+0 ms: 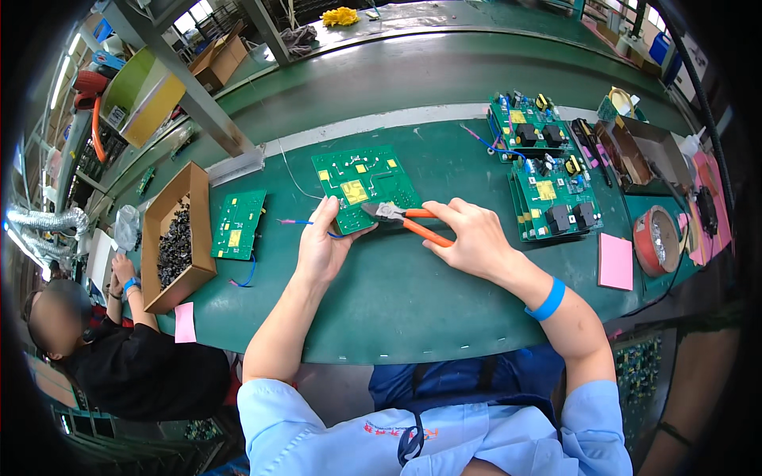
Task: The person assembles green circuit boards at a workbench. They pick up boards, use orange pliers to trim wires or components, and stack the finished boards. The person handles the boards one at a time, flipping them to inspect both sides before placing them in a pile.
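The left forearm [278,329] angles toward one o'clock, the left hand [320,247] closed in a grip, thumb [326,213] toward twelve. The right forearm [573,325] angles toward ten, the right hand [480,242] curled shut, fingers [446,209] toward nine.

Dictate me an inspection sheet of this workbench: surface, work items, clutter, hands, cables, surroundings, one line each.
Surface: green bench top, some pale marks.
Work items: green circuit board, orange-handled cutters; stacked boards at right, loose board at left.
Clutter: cardboard box of dark parts, pink pad, pink slip.
Hands: left hand holds the circuit board's near left corner; right hand grips the cutters, tips near its front edge, contact unclear.
Cables: blue wire by the left hand; another at the loose board.
Surroundings: co-worker in black at far left; metal post behind the box.
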Tool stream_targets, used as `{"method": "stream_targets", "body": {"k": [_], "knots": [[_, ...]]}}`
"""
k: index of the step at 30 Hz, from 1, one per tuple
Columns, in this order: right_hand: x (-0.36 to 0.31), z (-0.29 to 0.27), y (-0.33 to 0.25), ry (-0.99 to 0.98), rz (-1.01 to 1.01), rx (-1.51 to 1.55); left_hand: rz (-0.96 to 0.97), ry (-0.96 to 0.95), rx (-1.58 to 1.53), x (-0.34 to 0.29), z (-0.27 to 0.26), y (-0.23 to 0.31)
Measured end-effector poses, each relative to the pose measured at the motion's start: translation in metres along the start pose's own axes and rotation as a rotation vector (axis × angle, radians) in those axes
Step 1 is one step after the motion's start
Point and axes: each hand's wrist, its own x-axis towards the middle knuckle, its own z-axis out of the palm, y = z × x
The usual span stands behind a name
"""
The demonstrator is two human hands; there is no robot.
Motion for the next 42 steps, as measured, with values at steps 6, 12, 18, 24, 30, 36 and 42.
{"method": "stream_targets", "body": {"k": [6, 12, 18, 24, 30, 36, 42], "knots": [[-0.01, -0.015, -0.01, -0.05, -0.335, 0.191, 0.04, 0.021, -0.138, 0.01, -0.018, 0.006], [-0.03, 0.011, -0.025, -0.27, -0.434, 0.098, 0.021, -0.006, -0.252, 0.01, -0.025, 0.006], [-0.031, 0.016, -0.027, -0.267, -0.453, 0.094, 0.012, -0.01, -0.28, 0.009, -0.023, 0.005], [-0.022, 0.012, -0.018, -0.041, -0.291, 0.276, 0.003, -0.005, -0.272, 0.01, -0.022, 0.004], [-0.014, 0.011, -0.003, 0.087, 0.034, 0.556, -0.014, 0.006, -0.257, 0.007, -0.018, 0.003], [-0.013, 0.007, 0.0, 0.074, 0.142, 0.62, -0.031, -0.037, -0.262, 0.006, -0.017, 0.0], [-0.012, 0.013, 0.005, 0.061, 0.283, 0.858, -0.039, -0.082, -0.271, 0.004, -0.014, 0.0]]}}
